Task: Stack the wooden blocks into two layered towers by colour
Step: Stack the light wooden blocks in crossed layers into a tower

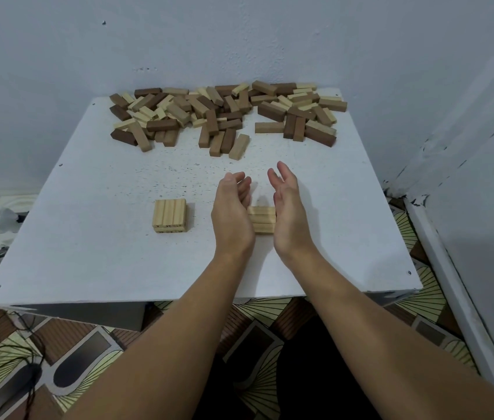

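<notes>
We see a big pile of blocks (224, 113) at the back of the table (88, 237). Two small stacks sit nearer us, the left stack (169, 215) beside the right stack (261, 219).

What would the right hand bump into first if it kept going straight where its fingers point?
Probably the pale block lying alone at the near edge of the loose pile; the right hand aims up-table, though depth is unclear.
</notes>
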Motion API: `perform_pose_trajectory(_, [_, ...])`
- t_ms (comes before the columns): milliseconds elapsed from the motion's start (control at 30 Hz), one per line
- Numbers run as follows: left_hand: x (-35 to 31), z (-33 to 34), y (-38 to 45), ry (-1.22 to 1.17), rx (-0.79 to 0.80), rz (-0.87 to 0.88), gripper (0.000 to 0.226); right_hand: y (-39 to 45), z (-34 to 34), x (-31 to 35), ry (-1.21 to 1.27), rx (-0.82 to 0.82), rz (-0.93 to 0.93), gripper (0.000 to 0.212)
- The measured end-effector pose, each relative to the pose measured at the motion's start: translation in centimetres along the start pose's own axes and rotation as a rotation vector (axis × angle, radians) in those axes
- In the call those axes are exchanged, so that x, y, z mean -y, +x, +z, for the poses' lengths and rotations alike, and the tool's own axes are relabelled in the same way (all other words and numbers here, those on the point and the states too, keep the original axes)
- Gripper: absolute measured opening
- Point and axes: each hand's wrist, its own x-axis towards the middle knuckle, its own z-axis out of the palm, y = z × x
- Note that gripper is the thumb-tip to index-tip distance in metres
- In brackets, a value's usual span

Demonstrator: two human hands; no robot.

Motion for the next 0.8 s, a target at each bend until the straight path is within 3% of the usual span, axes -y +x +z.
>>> perform_pose_trajectory(333, [-0.1,-0.3,0.0,0.045,-0.001,0.004,0.050,0.1,-0.8,0.2,0.009,-0.040,0.014,0.052])
perform_pose_trajectory(467, [-1.1,-2.2,0.5,0.386,0.124,0.158,0.028,-0.2,-2.9,1.8,-0.266,0.000,-0.071,0.042])
perform_pose_trajectory(533, [-2.2,-3.8,0.9,0.651,0.250,0.226,0.034,-0.2,-4.6,2.6,-0.508,0.065,-0.135,0.039])
perform_pose_trajectory(667, [-4.2,-5.9,2.1,0.999,0.549,0.086,0.068,-0.2,-7.3,3.9,-0.879,0.296,-0.081,0.055])
perform_pose_trajectory(800, [-4.8,-5.6,2.8,1.129,0.606,0.110,0.082,0.0,-7.7,4.0,-1.013,0.405,-0.049,0.078])
